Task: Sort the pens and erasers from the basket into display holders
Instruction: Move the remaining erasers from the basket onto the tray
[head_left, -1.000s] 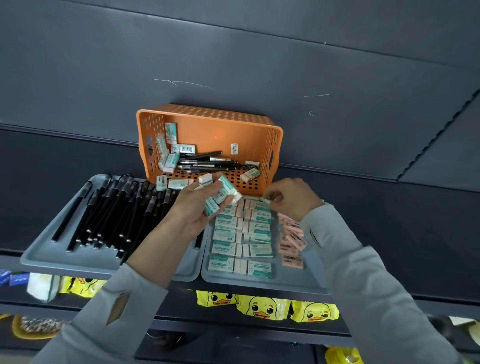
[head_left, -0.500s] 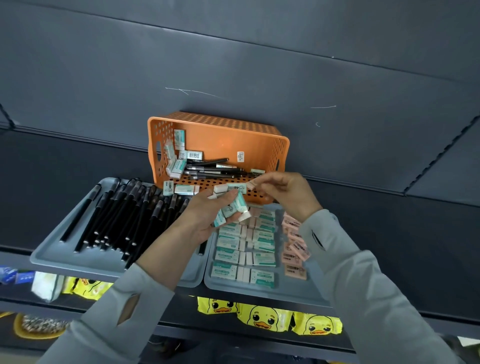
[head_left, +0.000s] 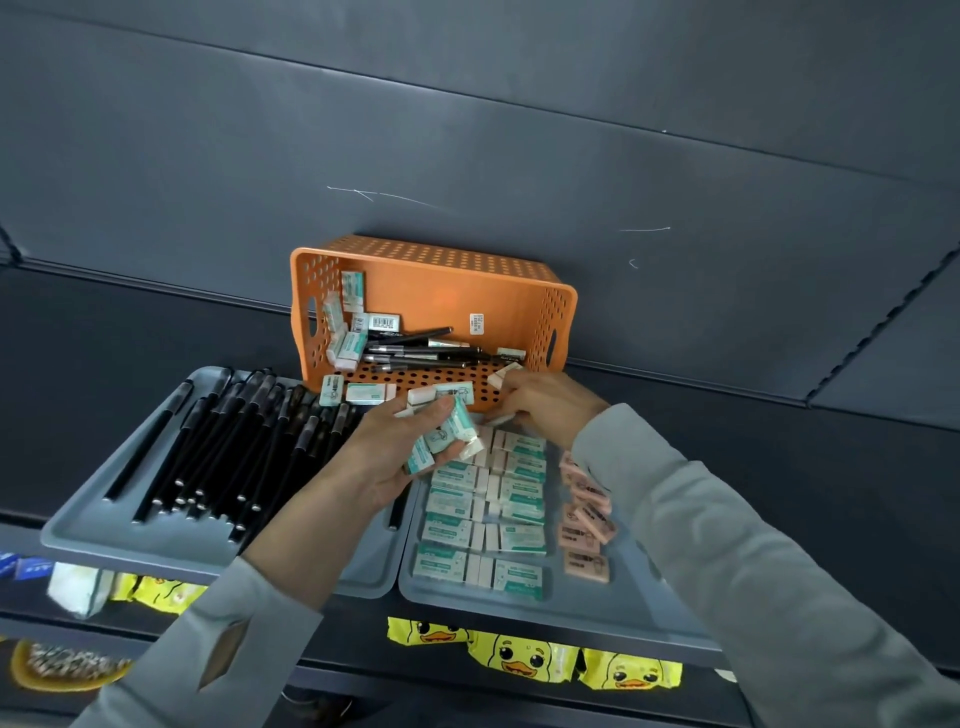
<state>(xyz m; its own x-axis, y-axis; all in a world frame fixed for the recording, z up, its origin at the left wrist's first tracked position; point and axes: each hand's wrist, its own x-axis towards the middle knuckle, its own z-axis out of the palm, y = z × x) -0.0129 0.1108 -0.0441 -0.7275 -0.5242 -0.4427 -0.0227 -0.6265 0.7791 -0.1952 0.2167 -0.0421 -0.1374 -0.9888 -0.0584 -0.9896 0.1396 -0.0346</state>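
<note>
An orange basket (head_left: 447, 283) lies tipped on its side at the back of the shelf, with black pens (head_left: 415, 348) and green-and-white erasers (head_left: 343, 332) inside. My left hand (head_left: 395, 457) is palm-up over the gap between two grey trays, holding a bunch of green erasers (head_left: 449, 431). My right hand (head_left: 545, 405) is at the far end of the right tray (head_left: 597, 597), fingers pinched on one eraser (head_left: 501, 418) at the top of the eraser rows (head_left: 483, 514). The left tray (head_left: 93, 525) holds several black pens (head_left: 228, 447).
Pink erasers (head_left: 584, 525) line the right side of the right tray. Two loose erasers (head_left: 358, 392) lie at the basket's mouth. Yellow duck packets (head_left: 524, 654) hang on the shelf below. A dark wall panel rises behind the basket.
My right hand went up to the left hand's bunch, took an eraser, and has come back down to the far end of the right tray. The left hand stayed put.
</note>
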